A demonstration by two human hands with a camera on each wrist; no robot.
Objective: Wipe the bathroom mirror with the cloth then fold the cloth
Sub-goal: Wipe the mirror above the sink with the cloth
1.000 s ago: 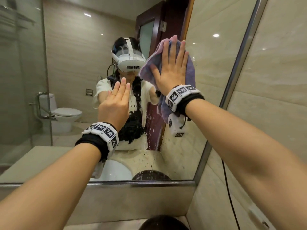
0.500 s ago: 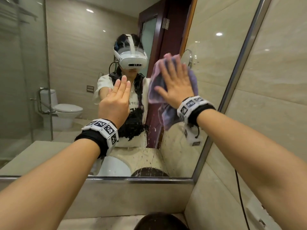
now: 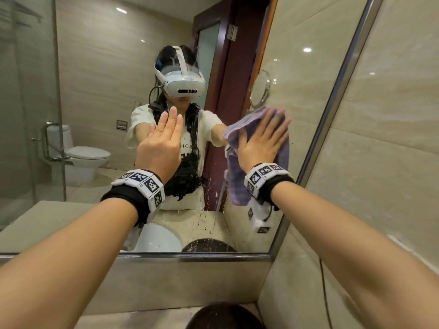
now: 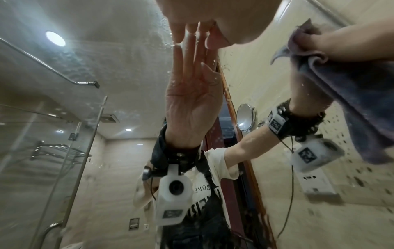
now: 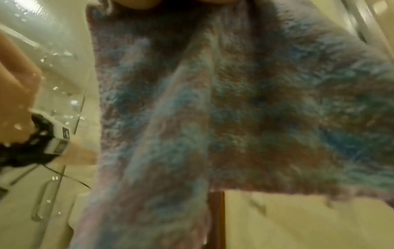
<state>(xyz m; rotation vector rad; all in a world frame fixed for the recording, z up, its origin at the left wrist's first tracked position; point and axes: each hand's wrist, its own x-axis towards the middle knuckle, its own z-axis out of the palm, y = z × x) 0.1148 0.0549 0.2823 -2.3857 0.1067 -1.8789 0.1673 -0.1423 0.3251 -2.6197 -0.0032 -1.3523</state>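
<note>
Fingers (image 3: 273, 129) of the right hand (image 3: 260, 144) spread flat, pressing the purple cloth (image 3: 237, 179) against the mirror (image 3: 99, 96) near its right frame; left hand (image 3: 161, 148) held flat, fingers straight, touching glass. Left wrist view: fingertips meet their reflection among droplets. Right wrist view: blurred cloth (image 5: 224, 109) fills the picture.

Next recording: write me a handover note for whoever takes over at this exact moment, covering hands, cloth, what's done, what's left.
Right hand: flat, fingers spread, pressing the purple cloth against the mirror near its right edge.
Left hand: open, fingertips on the glass, holding nothing.
Done: wiping is under way.
Left: droplets remain low on the glass; finish wiping, then fold the cloth.
</note>
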